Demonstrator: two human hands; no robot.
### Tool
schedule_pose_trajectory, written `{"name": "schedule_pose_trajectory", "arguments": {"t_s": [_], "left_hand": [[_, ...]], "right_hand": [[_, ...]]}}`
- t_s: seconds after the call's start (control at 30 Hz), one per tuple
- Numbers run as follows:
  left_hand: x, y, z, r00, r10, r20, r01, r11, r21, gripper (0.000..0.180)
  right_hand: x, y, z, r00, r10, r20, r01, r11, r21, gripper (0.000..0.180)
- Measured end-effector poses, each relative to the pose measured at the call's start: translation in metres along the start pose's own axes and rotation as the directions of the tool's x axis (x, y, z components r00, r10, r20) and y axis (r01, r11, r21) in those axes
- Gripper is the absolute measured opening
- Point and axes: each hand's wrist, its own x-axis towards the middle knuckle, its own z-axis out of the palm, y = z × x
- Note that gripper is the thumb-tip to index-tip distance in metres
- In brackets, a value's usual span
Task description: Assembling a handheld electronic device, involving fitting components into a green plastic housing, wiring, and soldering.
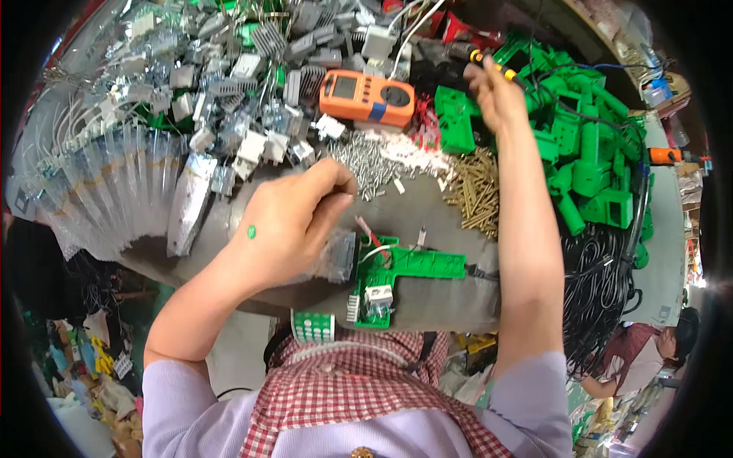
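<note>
Grey worktable (435, 210), cluttered w/ parts. Left hand (294, 221) closed loosely on clear plastic bag (336, 256), just left of green housing (401, 271) at near edge. Right hand (496, 91) far back, gripping yellow-black tool handle (489, 61). Beyond: orange multimeter (366, 95), brass screws (477, 191), green housings pile (588, 153).

The green housing (412, 266) near the left hand (286, 221) looks like matt moulded plastic. The screws (366, 162) shine as bright metal, the pins (477, 192) as brassy metal. The orange meter (366, 97) has smooth, slightly glossy plastic.
</note>
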Motion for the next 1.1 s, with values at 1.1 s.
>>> {"name": "schedule_pose_trajectory", "arguments": {"t_s": [1.1], "left_hand": [[0.020,0.003,0.049,0.967,0.218,-0.135,-0.208,0.975,0.080,0.012]], "right_hand": [[-0.162,-0.030,0.015,0.950,-0.246,-0.194,0.241,0.969,-0.050,0.021]]}}
